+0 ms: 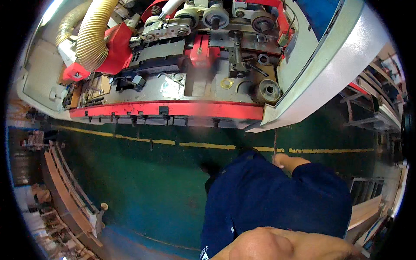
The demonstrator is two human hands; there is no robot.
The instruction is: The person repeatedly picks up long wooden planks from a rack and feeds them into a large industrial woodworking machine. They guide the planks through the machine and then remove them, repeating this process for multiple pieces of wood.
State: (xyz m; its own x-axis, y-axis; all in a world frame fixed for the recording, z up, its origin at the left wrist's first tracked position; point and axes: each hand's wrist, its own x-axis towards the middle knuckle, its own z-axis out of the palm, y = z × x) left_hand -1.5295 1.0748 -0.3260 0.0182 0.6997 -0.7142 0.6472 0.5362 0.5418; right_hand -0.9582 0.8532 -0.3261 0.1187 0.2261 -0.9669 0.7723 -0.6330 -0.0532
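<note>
My right hand (280, 160) is at the right of my body, low in front of the machine, its fingers closed around a thin rod (275, 143) that points up towards the machine's edge. The hand is small and partly blurred. My left hand is out of view. Before me stands an open woodworking machine (165, 107) with feed rollers (215, 18) and a red guide block (200, 52). On its bed lie an L-shaped hex key (170, 79), a yellow ring (226, 83), a round metal flanged part (269, 91) and a metal collar (263, 58).
A ribbed extraction hose (92, 35) hangs at the upper left. The raised machine hood (325, 68) stands at the right. Long wooden boards (66, 195) rest on a cart at the lower left. A yellow line (208, 145) crosses the green floor.
</note>
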